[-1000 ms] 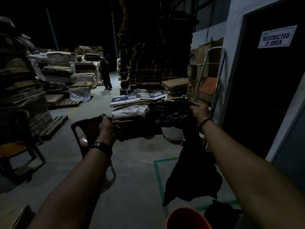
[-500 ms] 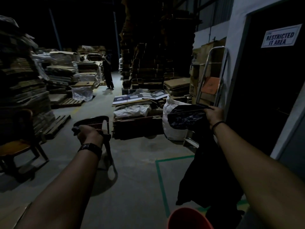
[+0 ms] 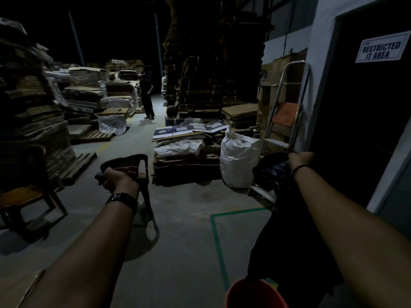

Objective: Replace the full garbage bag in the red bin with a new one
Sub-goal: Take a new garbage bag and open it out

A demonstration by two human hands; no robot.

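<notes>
Red plastic bin (image 3: 255, 293) sat at the bottom edge of the view, on the concrete floor (image 3: 182, 241) just beside the green tape line (image 3: 219, 247) — only its rim showed, and whether a liner was inside could not be told. New black plastic garbage bag (image 3: 287, 241) hung from the right hand (image 3: 299, 160), draping down the right side to just above the bin's rim; too dark to say whether it touched. Right hand was clamped on the bag's bunched top, fingers curled round it. Left hand (image 3: 119, 178) was held well apart from the right, out over the floor in front of a dark plastic chair (image 3: 131, 165), fingers curled round a small dark object (image 3: 99, 176) — what it was could not be told, maybe a torn scrap or tie.

Progress, as a judgement: the new bag was out and partly shaken loose, but its mouth was not spread and not over the rim. No full old bag could be picked out for certain, so its removal could not be confirmed. Left: open the mouth with both hands, seat it in the bin, fold the edge over the rim.

Writing: white sign (image 3: 381, 50) on the dark door (image 3: 367, 130) at the right read "RESTRICTED IT AREA". No brands legible.
</notes>
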